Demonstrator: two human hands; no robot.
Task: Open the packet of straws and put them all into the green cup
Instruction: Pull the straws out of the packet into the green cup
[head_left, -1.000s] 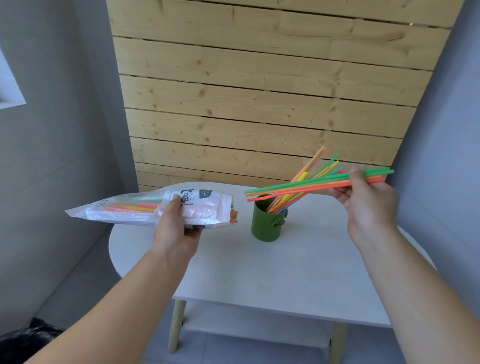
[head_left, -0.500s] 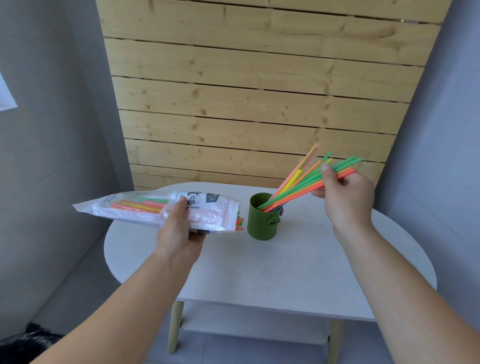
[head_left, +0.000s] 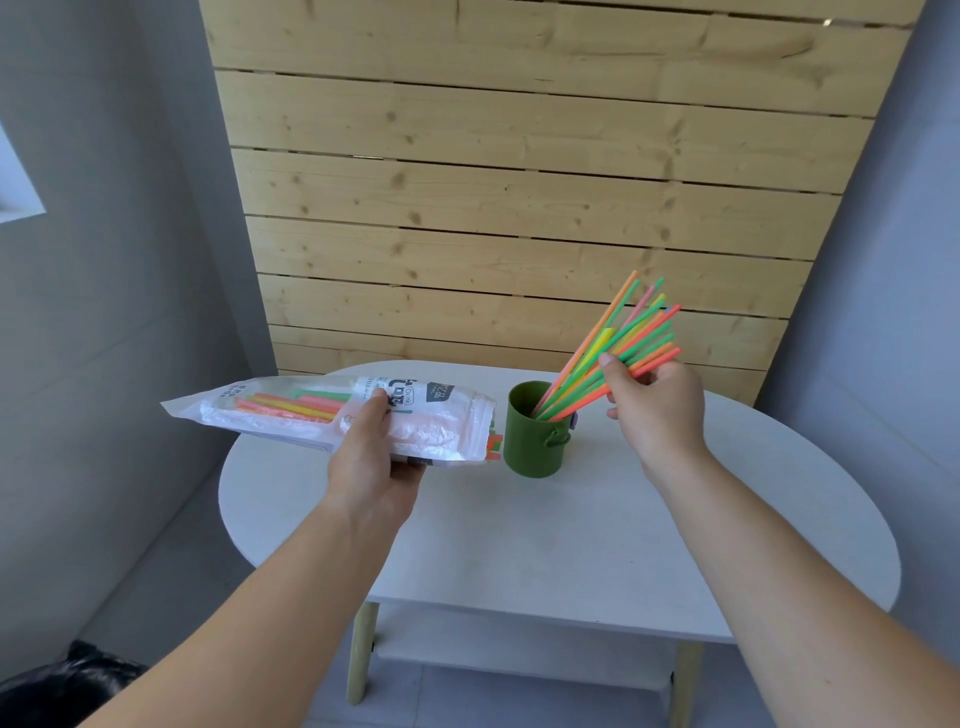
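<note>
A green cup (head_left: 535, 441) stands on the white oval table (head_left: 571, 540) with several coloured straws (head_left: 613, 338) leaning out of it to the upper right. My right hand (head_left: 657, 410) pinches a bunch of those straws near their upper part; their lower ends sit inside the cup. My left hand (head_left: 371, 457) grips a clear plastic straw packet (head_left: 291, 410), held level just left of the cup. Several straws remain inside it, and a few tips poke out of its open right end beside the cup.
A wall of wooden planks (head_left: 519, 182) stands behind the table, with grey walls on both sides. A lower shelf (head_left: 519, 654) sits under the tabletop. A black bag (head_left: 62, 691) lies on the floor at the bottom left.
My right hand tilted its bunch of straws from nearly level to steep and lowered their ends into the cup. The left hand kept holding the packet beside the cup.
</note>
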